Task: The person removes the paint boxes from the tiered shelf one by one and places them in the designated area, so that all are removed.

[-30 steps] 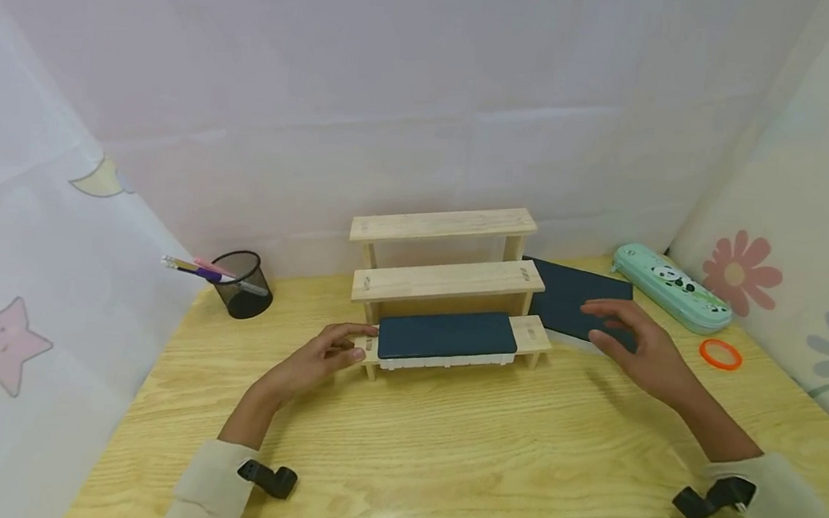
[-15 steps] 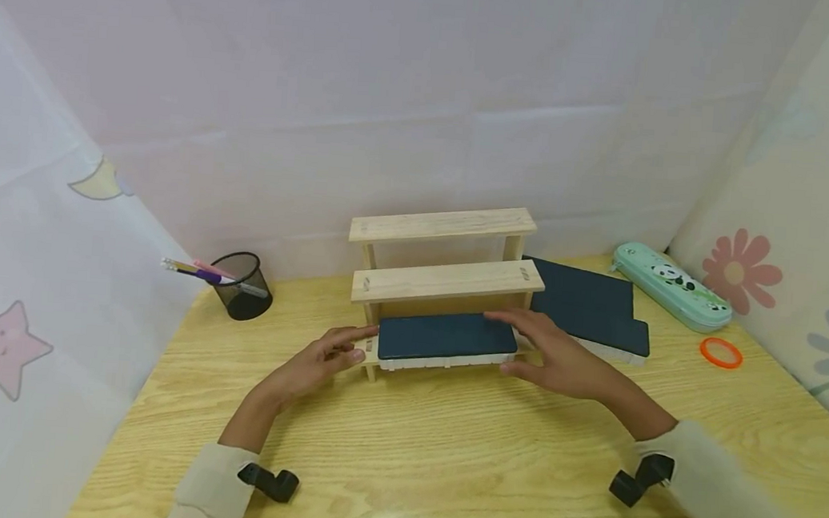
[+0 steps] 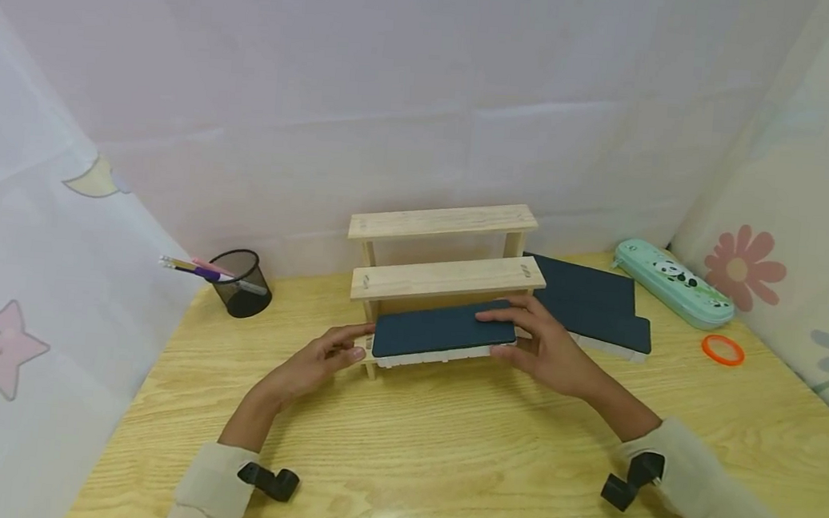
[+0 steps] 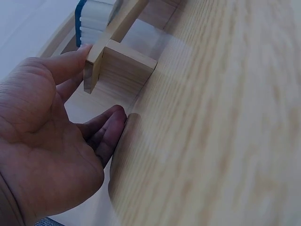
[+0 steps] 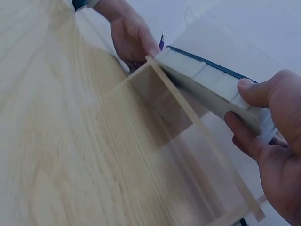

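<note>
Here the right hand point(image 3: 548, 350) fingers pinch a flat dark-blue, white-edged book point(image 3: 438, 330), one end tilted up.

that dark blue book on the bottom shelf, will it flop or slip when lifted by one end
Probably stiff: the dark blue book keeps a straight edge while the right hand tilts its right end up off the bottom shelf. It looks thick, with a wide white page block, so likely fairly heavy. The cover seems smooth and matte; slipping looks unlikely with the thumb on top and fingers beneath.
</note>
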`<state>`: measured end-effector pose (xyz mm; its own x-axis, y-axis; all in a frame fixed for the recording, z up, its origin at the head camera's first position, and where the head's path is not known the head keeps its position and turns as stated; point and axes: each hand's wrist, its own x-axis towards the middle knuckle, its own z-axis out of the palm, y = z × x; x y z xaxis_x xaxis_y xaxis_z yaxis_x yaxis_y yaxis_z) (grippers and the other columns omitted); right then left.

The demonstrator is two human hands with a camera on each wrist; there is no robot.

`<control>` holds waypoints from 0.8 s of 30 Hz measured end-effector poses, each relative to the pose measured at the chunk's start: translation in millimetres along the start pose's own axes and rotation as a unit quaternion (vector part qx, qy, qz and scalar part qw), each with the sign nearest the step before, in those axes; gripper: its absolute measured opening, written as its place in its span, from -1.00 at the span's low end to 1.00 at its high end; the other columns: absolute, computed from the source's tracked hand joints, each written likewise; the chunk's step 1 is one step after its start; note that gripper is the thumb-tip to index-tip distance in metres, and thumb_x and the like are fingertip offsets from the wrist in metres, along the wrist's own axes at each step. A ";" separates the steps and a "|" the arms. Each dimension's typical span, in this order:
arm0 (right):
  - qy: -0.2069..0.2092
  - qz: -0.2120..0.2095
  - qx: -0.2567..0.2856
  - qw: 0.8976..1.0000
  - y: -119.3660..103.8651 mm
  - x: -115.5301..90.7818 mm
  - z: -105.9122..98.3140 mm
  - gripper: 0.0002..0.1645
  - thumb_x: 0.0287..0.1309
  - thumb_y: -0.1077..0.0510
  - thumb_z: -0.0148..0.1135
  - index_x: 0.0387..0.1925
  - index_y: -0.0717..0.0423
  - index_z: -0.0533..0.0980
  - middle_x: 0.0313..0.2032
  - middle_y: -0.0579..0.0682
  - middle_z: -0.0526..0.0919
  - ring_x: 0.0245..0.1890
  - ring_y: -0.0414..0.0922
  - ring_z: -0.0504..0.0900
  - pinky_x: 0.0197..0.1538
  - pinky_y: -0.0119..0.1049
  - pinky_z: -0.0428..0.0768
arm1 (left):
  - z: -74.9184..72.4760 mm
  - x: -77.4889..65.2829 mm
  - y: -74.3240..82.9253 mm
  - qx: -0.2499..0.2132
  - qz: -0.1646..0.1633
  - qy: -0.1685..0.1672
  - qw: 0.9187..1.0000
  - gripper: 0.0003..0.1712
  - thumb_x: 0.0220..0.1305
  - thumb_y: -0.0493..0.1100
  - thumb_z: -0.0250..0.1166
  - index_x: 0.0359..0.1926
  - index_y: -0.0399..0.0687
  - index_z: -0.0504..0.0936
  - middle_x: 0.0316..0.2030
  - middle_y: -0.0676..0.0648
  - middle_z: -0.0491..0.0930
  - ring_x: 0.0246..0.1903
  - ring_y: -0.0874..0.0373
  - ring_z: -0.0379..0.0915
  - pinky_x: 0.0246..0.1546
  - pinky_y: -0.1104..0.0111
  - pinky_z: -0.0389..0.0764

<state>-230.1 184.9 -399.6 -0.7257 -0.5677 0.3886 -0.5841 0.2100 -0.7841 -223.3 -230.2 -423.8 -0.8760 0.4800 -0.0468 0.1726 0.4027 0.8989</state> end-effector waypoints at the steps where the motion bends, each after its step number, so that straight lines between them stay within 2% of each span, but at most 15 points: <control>1: 0.007 -0.003 0.008 1.000 -2.2 1.0 0.5 -0.46 0.33 0.17 0.32 0.31 -0.15 0.49 0.49 0.09 0.05 0.35 -0.02 0.37 -0.08 -0.18 0.64 | 0.1 0.2 -0.1 -0.003 -0.001 0.000 1.000 -0.46 0.54 0.11 0.08 0.47 0.48 0.26 0.45 0.08 0.16 0.35 -0.08 0.15 0.29 -0.14 0.23; 5: 0.030 -0.008 0.014 0.999 -9.7 3.9 1.9 -0.47 0.29 0.26 0.33 0.27 -0.09 0.52 0.48 0.09 0.07 0.37 -0.01 0.32 -0.20 -0.29 0.60 | 0.5 0.8 -1.1 -0.006 -0.014 0.003 1.000 -0.41 0.54 0.13 0.09 0.50 0.38 0.23 0.35 -0.04 0.25 0.27 -0.07 0.23 0.24 -0.08 0.29; 7: 0.041 -0.010 0.011 0.999 -14.7 5.6 1.7 -0.45 0.28 0.32 0.32 0.28 -0.02 0.51 0.48 0.12 0.07 0.43 0.01 0.22 -0.20 -0.30 0.56 | 0.3 1.1 -1.6 -0.002 -0.024 0.007 1.000 -0.39 0.53 0.15 0.09 0.51 0.34 0.22 0.28 -0.09 0.29 0.21 -0.08 0.26 0.18 -0.04 0.33; 10: 0.063 -0.026 0.003 0.998 -34.5 8.7 -0.2 -0.46 0.27 0.41 0.28 0.27 0.16 0.50 0.45 0.19 0.11 0.48 0.08 0.09 -0.12 -0.31 0.50 | -0.3 1.8 -1.9 -0.002 -0.037 0.015 0.999 -0.38 0.51 0.19 0.10 0.51 0.33 0.24 0.22 -0.12 0.32 0.16 -0.07 0.26 0.13 0.02 0.35; 11: 0.071 -0.028 0.000 0.997 -42.4 9.7 -1.4 -0.47 0.28 0.42 0.27 0.27 0.19 0.49 0.45 0.19 0.11 0.46 0.04 0.15 -0.12 -0.31 0.50 | -0.5 2.0 -1.8 -0.004 -0.037 0.016 0.999 -0.38 0.51 0.19 0.10 0.50 0.34 0.25 0.21 -0.12 0.32 0.15 -0.07 0.26 0.12 0.03 0.35; 13: 0.087 -0.029 -0.011 0.996 -56.5 11.6 -4.1 -0.50 0.29 0.42 0.25 0.25 0.25 0.49 0.44 0.19 0.13 0.34 -0.05 0.38 -0.19 -0.33 0.49 | -0.5 2.3 -1.1 -0.004 -0.028 0.013 1.000 -0.42 0.51 0.18 0.10 0.48 0.37 0.28 0.26 -0.07 0.31 0.17 -0.06 0.26 0.14 0.02 0.33; 15: 0.101 -0.024 -0.021 0.994 -65.3 12.3 -7.0 -0.52 0.31 0.40 0.25 0.25 0.24 0.49 0.46 0.15 0.13 0.25 -0.22 0.47 -0.27 -0.33 0.49 | 0.1 2.5 -0.4 -0.007 -0.010 0.004 1.000 -0.44 0.53 0.15 0.09 0.48 0.38 0.30 0.31 -0.02 0.29 0.19 -0.06 0.24 0.17 0.01 0.30; 16: 0.108 -0.020 -0.024 0.994 -66.1 12.5 -8.6 -0.52 0.32 0.38 0.25 0.26 0.22 0.50 0.46 0.13 0.13 0.16 -0.30 0.53 -0.33 -0.32 0.48 | 0.4 2.5 -0.2 -0.008 -0.001 0.000 1.000 -0.46 0.54 0.13 0.08 0.47 0.39 0.31 0.34 0.01 0.28 0.19 -0.06 0.24 0.18 0.00 0.29; 17: 0.115 -0.018 -0.028 0.993 -65.6 12.5 -10.5 -0.52 0.33 0.37 0.24 0.26 0.21 0.49 0.46 0.12 0.14 -0.04 -0.39 0.60 -0.39 -0.33 0.46 | 0.7 2.6 0.0 -0.008 0.007 -0.004 1.000 -0.47 0.54 0.12 0.08 0.47 0.41 0.32 0.36 0.05 0.26 0.20 -0.05 0.23 0.18 -0.01 0.28; 20: 0.135 -0.015 -0.029 0.990 -58.9 12.0 -16.9 -0.49 0.34 0.36 0.24 0.29 0.15 0.48 0.47 0.07 0.13 -0.34 -0.41 0.56 -0.44 -0.33 0.41 | 1.4 2.7 0.0 -0.010 0.021 -0.012 1.000 -0.47 0.56 0.08 0.07 0.48 0.40 0.31 0.39 0.08 0.24 0.22 -0.05 0.21 0.19 -0.02 0.26; 23: 0.146 -0.013 -0.016 0.989 -48.9 11.6 -25.1 -0.47 0.35 0.36 0.23 0.32 0.08 0.47 0.49 -0.01 0.11 -0.20 -0.31 0.58 -0.33 -0.38 0.45 | 1.6 2.1 -0.2 -0.013 0.019 -0.012 1.000 -0.47 0.56 0.08 0.07 0.48 0.42 0.31 0.39 0.09 0.24 0.23 -0.03 0.22 0.20 -0.03 0.26; 24: 0.148 -0.013 -0.008 0.989 -46.3 11.5 -28.0 -0.47 0.35 0.36 0.22 0.32 0.07 0.47 0.49 -0.03 0.11 0.03 -0.25 0.56 -0.24 -0.39 0.48 | 1.7 1.9 0.0 -0.013 0.020 -0.011 1.000 -0.47 0.56 0.08 0.07 0.48 0.42 0.30 0.38 0.08 0.24 0.23 -0.04 0.22 0.20 -0.03 0.26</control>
<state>-221.6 190.9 -345.2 -0.7833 -0.3161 0.5352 -0.6083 0.2124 -0.7648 -224.2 -228.0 -424.6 -0.8586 0.5122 -0.0208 0.1949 0.3636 0.9110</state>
